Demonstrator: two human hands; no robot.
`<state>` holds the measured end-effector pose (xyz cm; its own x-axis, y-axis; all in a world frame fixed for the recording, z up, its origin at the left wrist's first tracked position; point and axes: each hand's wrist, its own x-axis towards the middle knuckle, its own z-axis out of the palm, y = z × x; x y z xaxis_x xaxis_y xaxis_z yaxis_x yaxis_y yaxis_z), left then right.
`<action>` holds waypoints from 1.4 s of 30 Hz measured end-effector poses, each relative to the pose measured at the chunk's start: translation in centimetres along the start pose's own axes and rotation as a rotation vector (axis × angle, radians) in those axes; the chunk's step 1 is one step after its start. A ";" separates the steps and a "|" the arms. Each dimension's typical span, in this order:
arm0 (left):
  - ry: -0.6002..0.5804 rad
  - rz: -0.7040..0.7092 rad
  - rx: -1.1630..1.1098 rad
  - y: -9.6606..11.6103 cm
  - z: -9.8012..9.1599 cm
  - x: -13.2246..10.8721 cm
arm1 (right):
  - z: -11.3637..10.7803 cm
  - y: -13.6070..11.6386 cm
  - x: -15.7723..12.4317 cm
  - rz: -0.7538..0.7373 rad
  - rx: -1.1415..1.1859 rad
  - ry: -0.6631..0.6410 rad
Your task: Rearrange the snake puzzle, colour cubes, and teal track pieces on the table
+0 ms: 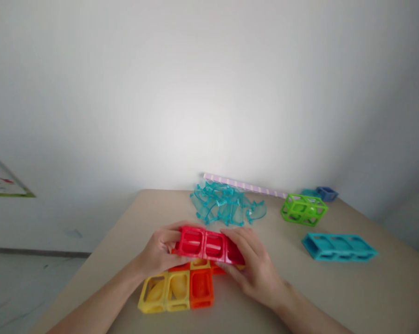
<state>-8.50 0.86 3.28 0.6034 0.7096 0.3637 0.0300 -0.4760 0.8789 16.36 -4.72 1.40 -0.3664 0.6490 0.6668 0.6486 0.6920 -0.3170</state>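
Between my two hands is a red three-section block with a rounded window in each section. My left hand grips its left end, fingers behind and thumb below. At the other end, my right hand pinches the block, covering part of its last section. Just beneath and in front lies a group of joined yellow blocks and orange blocks on the table. The held block and my hands hide part of that group, and I cannot tell whether the red block touches it.
Clear teal curved pieces lie heaped at the back of the table. Behind them a lilac striped strip runs along the wall. To the right are a green block, a long teal block and a small blue block.
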 end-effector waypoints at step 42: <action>0.318 -0.141 -0.300 -7.4 -2.3 0.6 | -13.5 12.6 -10.9 0.609 -0.758 -0.447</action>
<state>-10.23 6.00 -2.24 0.3342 0.9031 0.2695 -0.1662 -0.2250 0.9601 37.53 -7.36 -0.76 0.0473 0.9824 0.1808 0.9937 -0.0646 0.0912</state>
